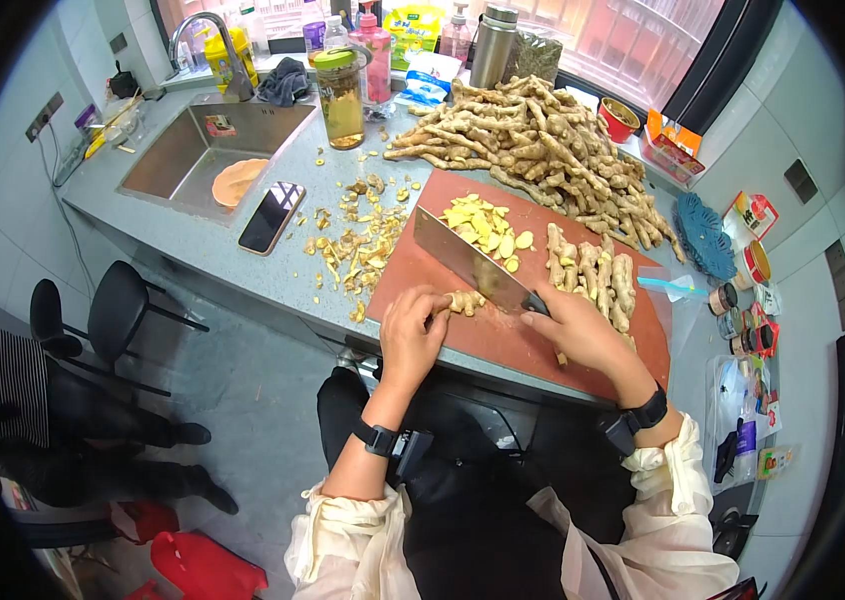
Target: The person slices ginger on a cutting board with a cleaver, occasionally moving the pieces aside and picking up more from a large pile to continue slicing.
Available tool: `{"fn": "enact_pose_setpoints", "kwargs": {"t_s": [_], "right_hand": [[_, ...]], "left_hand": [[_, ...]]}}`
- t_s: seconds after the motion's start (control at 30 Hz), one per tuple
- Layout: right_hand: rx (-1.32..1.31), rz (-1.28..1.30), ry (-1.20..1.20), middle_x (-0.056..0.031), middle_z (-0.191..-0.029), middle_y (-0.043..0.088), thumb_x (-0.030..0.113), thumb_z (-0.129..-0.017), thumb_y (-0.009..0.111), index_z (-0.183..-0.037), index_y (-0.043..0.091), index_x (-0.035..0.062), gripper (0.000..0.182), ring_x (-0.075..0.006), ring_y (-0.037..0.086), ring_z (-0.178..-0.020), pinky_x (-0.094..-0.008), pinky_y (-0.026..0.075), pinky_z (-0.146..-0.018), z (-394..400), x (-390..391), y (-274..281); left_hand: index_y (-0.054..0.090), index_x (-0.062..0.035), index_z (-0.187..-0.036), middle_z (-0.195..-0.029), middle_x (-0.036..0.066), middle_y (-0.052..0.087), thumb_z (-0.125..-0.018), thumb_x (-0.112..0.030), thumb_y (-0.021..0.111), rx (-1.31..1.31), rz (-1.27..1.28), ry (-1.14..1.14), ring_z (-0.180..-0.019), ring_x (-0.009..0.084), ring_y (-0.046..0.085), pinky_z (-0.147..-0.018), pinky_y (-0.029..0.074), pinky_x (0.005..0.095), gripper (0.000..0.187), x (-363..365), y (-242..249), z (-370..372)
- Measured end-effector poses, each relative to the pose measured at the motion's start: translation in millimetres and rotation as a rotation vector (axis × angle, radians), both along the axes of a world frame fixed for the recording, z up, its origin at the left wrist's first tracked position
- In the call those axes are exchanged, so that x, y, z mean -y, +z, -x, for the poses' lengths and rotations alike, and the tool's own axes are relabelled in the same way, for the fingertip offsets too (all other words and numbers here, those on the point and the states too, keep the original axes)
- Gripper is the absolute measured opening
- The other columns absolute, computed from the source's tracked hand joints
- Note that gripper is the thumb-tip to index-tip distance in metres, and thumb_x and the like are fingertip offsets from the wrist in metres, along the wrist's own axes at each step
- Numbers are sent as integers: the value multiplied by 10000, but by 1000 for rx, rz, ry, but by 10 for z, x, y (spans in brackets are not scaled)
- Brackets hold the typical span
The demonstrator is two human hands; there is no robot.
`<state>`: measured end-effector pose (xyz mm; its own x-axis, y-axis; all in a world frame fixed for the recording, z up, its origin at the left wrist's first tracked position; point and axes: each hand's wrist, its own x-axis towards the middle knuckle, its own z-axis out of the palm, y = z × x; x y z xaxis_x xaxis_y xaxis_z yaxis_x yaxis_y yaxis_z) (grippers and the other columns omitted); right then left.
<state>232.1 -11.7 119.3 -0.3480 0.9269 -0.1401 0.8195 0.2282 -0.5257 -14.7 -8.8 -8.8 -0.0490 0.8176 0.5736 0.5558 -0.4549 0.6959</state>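
My right hand (pixel 578 328) is closed round the black handle of a cleaver (pixel 468 262), whose broad blade slants up to the left over the cutting board (pixel 423 345). My left hand (pixel 413 330) has its fingers curled on a short piece of ginger root (pixel 465 302), just left of the blade's lower part. Behind the blade lies a heap of yellow ginger slices (pixel 483 228). Several whole ginger roots (pixel 593 272) lie side by side on the right of the board. A big pile of unpeeled ginger (pixel 553 140) sits behind it.
Scraps and trimmings (pixel 358 235) are strewn left of the board. A phone (pixel 273 217) lies near the sink (pixel 168 160); a lidded tea bottle (pixel 343 105) stands behind. Jars (pixel 728 298) and a blue dish (pixel 705 235) are at right. Another person (pixel 53 410) sits at left.
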Motion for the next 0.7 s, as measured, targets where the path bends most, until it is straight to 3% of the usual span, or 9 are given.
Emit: {"fn": "enact_pose_setpoints", "kwargs": {"t_s": [0.3, 0.57, 0.7], "right_hand": [[-17, 30, 44, -286, -1037, 674, 270, -1013, 668, -1162, 545, -1, 333, -482, 648, -999, -533, 502, -860, -91, 69, 117], [132, 51, 76, -319, -990, 672, 284, -1026, 654, -1155, 521, -30, 364, -502, 660, -965, -552, 511, -837, 25, -25, 4], [17, -16, 57, -316, -1000, 675, 299, -1023, 658, -1162, 527, -15, 368, -504, 663, -952, -560, 513, -820, 122, -64, -148]], "left_hand": [[732, -90, -991, -1076, 63, 712, -823, -60, 792, 11, -13, -12, -983, 301, 681, -842, 506, 417, 181, 9, 4, -3], [732, -66, -977, -1063, 84, 728, -844, -48, 787, 4, -8, -10, -1002, 314, 692, -849, 510, 421, 146, -5, 44, 1], [734, -67, -983, -1066, 84, 727, -848, -52, 785, 4, -2, -25, -1008, 315, 690, -858, 507, 424, 145, -3, 27, 17]]}}
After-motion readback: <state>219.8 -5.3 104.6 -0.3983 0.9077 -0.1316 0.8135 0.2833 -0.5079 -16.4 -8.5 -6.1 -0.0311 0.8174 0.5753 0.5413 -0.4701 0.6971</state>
